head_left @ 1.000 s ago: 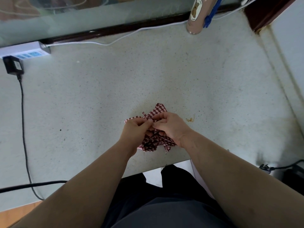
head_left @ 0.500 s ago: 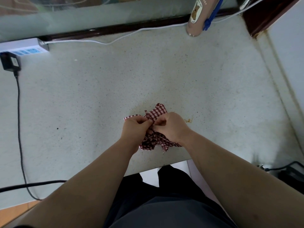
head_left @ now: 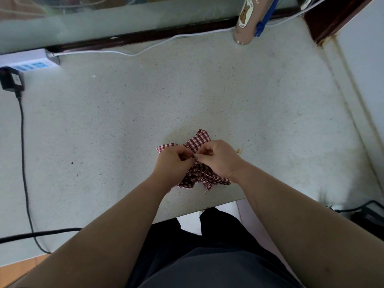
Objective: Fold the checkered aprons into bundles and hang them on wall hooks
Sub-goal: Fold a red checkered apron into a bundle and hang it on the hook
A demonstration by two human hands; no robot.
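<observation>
A red-and-white checkered apron [head_left: 200, 140] lies bunched into a small bundle on the speckled grey counter [head_left: 128, 125], near its front edge. My left hand [head_left: 173, 163] and my right hand [head_left: 218, 159] sit on top of the bundle, fingers curled, fingertips meeting at its middle where they pinch the cloth. Most of the bundle is hidden under the two hands; checkered corners stick out at the far side and toward me. No wall hooks are in view.
A white power strip [head_left: 29, 62] with a black plug and cable [head_left: 21, 129] runs along the left. A white cord [head_left: 145, 47] lies at the back edge, beside a beige bottle [head_left: 246, 19] with a bear label. A wall [head_left: 365, 59] closes the right side.
Both hands stayed on the bundle, working the cloth at its middle; the checkered corner nearest me has spread slightly to the right. The head view shifted a little.
</observation>
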